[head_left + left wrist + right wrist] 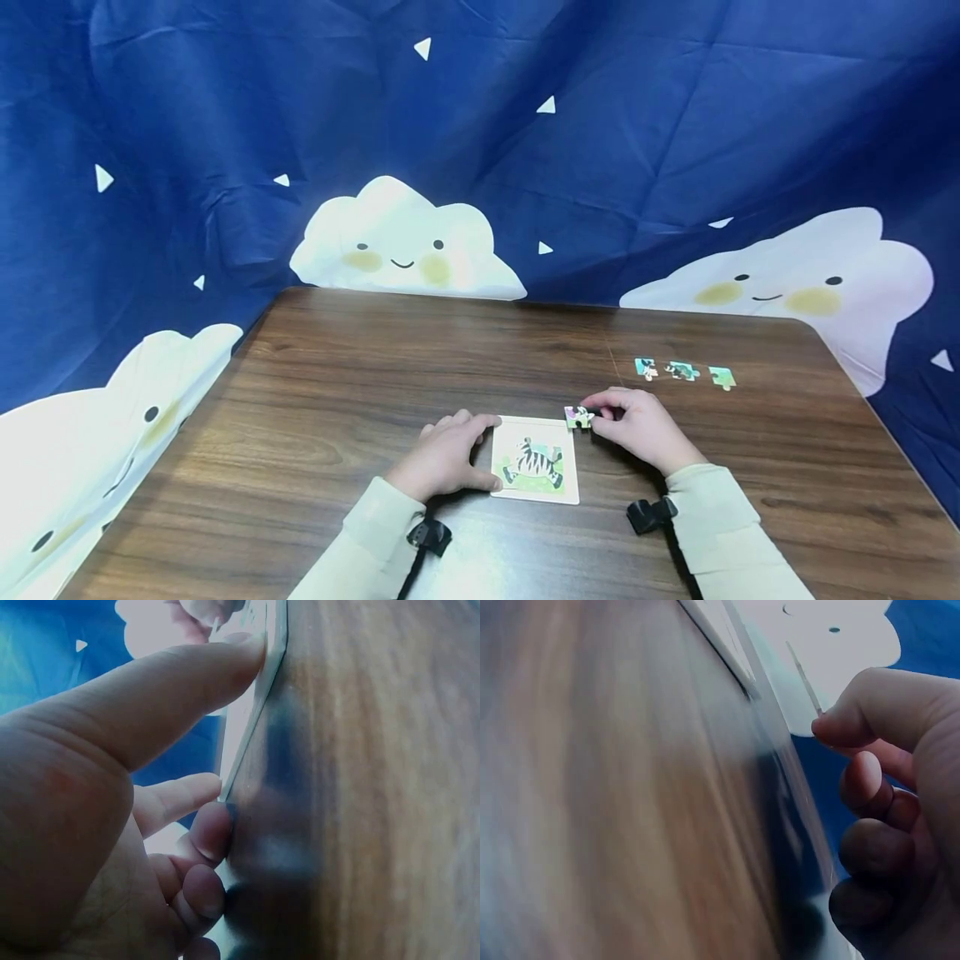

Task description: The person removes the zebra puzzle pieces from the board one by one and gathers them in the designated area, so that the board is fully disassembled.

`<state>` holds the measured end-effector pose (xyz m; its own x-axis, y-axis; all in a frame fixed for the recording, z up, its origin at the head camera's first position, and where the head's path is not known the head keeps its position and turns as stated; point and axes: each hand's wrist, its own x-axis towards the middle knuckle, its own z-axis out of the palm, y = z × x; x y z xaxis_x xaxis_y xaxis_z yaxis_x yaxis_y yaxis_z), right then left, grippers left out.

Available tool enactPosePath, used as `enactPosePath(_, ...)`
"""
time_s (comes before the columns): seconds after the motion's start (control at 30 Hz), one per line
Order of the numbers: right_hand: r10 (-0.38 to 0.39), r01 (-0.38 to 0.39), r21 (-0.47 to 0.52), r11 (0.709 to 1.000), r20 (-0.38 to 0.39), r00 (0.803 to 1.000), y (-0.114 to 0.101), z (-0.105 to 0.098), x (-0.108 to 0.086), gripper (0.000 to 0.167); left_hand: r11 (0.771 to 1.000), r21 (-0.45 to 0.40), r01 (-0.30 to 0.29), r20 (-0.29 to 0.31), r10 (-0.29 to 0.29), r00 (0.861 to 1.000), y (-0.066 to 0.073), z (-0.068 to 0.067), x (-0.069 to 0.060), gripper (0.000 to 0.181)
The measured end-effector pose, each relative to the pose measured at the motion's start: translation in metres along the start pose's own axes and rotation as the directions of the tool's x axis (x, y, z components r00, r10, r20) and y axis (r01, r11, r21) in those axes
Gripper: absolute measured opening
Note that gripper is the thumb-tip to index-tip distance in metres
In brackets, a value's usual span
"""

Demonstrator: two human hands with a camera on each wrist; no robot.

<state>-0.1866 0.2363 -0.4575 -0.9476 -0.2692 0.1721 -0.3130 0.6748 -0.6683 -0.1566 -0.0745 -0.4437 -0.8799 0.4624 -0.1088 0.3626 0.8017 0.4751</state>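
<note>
A square puzzle board (pixel 534 495) with a pale frame and a zebra picture lies flat on the table. Resting on its left side is my left hand (pixel 444 457), the straight thumb (pixel 225 667) on the near corner and the index finger at the far corner. My right hand (pixel 637 425) pinches a small puzzle piece (pixel 578 417) between thumb and forefinger, raised over the board's far right corner. Edge-on, that piece (pixel 805 679) shows as a thin strip in the right wrist view. The other right fingers are curled in.
Three loose puzzle pieces, a left one (pixel 646 368), a middle one (pixel 682 371) and a green one (pixel 722 377), lie beyond the right hand. The brown wooden table (pixel 337 375) reaches back to a blue curtain (pixel 480 125) with clouds.
</note>
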Motion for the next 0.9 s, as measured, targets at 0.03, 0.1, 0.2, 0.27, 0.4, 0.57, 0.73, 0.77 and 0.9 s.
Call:
enactPosePath(0.03, 0.012, -0.012, 0.0, 1.0, -0.007, 1.0, 0.003, -0.002, -0.001, 0.023, 1.0, 0.0, -0.001, 0.0, 0.001, 1.0, 0.0, 0.0, 0.0, 0.086)
enactPosePath(0.1, 0.039, -0.039, 0.006, 0.999, -0.019, 0.999, 0.006, -0.005, -0.003, 0.022, 1.0, 0.0, 0.001, 0.0, -0.001, 1.0, 0.001, 0.001, 0.0, 0.086)
enactPosePath(0.2, 0.072, -0.072, -0.003, 0.997, -0.03, 0.997, 0.012, -0.01, -0.006, 0.022, 1.0, -0.002, 0.003, 0.0, -0.003, 1.0, 0.001, 0.001, 0.0, 0.086)
enactPosePath(0.27, 0.091, -0.092, -0.011, 0.996, -0.035, 0.995, 0.015, -0.014, -0.009, 0.022, 1.0, -0.002, 0.003, 0.0, -0.003, 1.0, 0.002, 0.001, 0.0, 0.086)
enactPosePath(0.4, 0.119, -0.12, -0.03, 0.992, -0.044, 0.992, 0.022, -0.022, -0.014, 0.022, 1.0, 0.0, 0.001, -0.003, -0.001, 1.0, 0.002, 0.001, 0.001, 0.086)
enactPosePath(0.57, 0.153, -0.156, -0.057, 0.986, -0.062, 0.986, 0.029, -0.033, -0.021, 0.022, 1.0, -0.004, 0.0, -0.007, 0.0, 1.0, 0.0, 0.001, 0.001, 0.085)
enactPosePath(0.73, 0.18, -0.185, -0.084, 0.979, -0.072, 0.981, 0.034, -0.04, -0.025, 0.023, 1.0, -0.005, -0.004, -0.014, 0.004, 1.0, 0.0, 0.001, 0.0, 0.085)
enactPosePath(0.77, 0.181, -0.187, -0.089, 0.978, -0.075, 0.981, 0.036, -0.042, -0.025, 0.023, 1.0, -0.005, -0.004, -0.015, 0.004, 1.0, 0.0, 0.001, 0.0, 0.085)
enactPosePath(0.9, 0.177, -0.188, -0.113, 0.976, -0.096, 0.979, 0.041, -0.046, -0.027, 0.023, 1.0, -0.004, -0.007, -0.016, 0.007, 1.0, 0.0, 0.001, -0.001, 0.086)
